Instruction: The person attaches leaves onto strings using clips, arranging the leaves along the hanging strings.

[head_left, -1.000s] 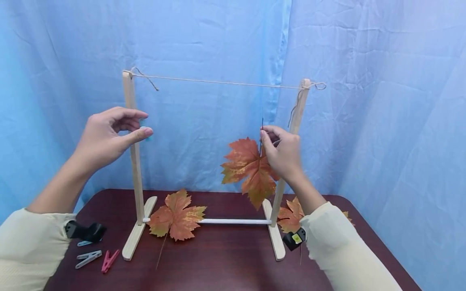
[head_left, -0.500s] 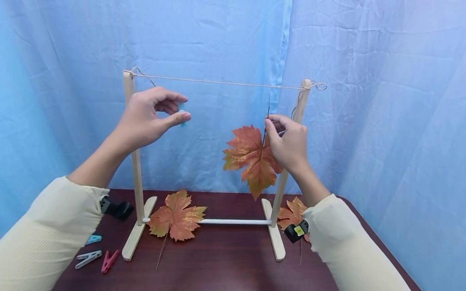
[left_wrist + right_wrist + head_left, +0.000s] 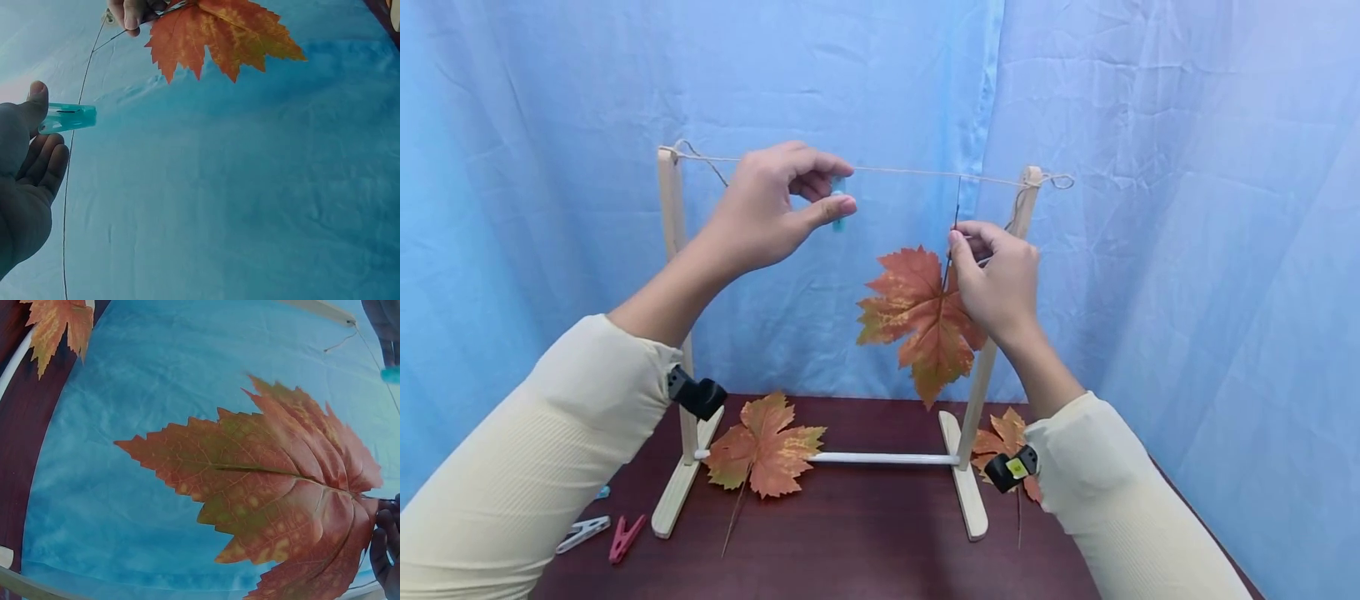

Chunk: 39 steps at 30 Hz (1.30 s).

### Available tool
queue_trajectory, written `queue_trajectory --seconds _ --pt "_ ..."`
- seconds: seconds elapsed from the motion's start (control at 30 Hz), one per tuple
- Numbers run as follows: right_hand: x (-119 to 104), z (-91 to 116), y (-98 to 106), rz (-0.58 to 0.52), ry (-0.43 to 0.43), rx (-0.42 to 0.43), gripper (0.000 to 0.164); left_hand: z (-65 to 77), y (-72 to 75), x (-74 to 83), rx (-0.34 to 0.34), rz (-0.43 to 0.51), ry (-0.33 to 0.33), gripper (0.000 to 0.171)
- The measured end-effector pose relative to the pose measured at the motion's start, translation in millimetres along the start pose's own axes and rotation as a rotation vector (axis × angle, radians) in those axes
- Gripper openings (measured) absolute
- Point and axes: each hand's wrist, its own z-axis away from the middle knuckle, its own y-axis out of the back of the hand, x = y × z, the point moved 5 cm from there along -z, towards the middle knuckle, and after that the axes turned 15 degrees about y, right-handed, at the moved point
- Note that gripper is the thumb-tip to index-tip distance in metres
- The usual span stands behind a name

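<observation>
Between thumb and fingers, my left hand (image 3: 775, 204) pinches a teal clothespin (image 3: 72, 117), just below the string (image 3: 895, 172). My right hand (image 3: 996, 279) pinches the dark stem (image 3: 957, 208) of an orange maple leaf (image 3: 925, 321), which hangs blade down. The stem's tip reaches up to the string near the right post. In the right wrist view the leaf (image 3: 294, 487) fills the middle, and only part of the right hand shows at the edge. The string runs between two wooden posts (image 3: 672, 200).
A second leaf (image 3: 766, 446) lies over the white crossbar (image 3: 887, 458) at the left. Another leaf (image 3: 1000, 433) lies behind the right foot, partly hidden by the sleeve. On the table (image 3: 850, 533), a pink clothespin (image 3: 627, 538) and a white clothespin (image 3: 583, 533) lie at the left.
My left hand has moved right and up with the teal clothespin, to just under the string. My right hand has raised the leaf slightly, bringing its stem tip to the string.
</observation>
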Motion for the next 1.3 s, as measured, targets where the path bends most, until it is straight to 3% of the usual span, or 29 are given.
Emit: queue_trajectory --seconds 0.4,0.8,1.3 --pt "-4 4 0 0.025 -0.070 -0.063 0.022 -28.8 -13.9 22.6 0.006 0.015 0.011 0.040" --pt "-1 8 3 0.018 -0.077 -0.041 0.021 -58.7 -36.5 45.7 -0.020 0.001 0.020 0.041" --pt "2 10 7 0.033 -0.079 -0.041 0.022 -88.2 -57.8 72.6 -0.026 0.109 0.092 0.036"
